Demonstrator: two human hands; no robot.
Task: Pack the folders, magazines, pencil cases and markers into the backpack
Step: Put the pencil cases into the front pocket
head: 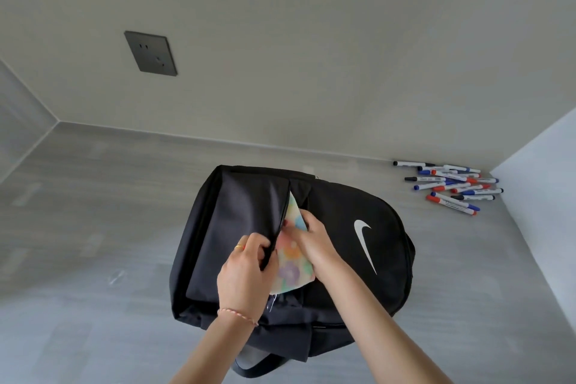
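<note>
Black backpack (249, 227) lies flat on the grey floor (93, 227), pocket slit unzipped; your left hand (246, 271) pinches the slit's edge, holding it apart; your right hand (314, 243) grips the floral pencil case (291, 262), half inside the backpack; the case looks soft, light, likely to buckle, so hold near its outer end and feed it flat; markers (452, 187) lie loose beyond the backpack's right side, slick, prone to roll; gather them in a bunch.
</note>
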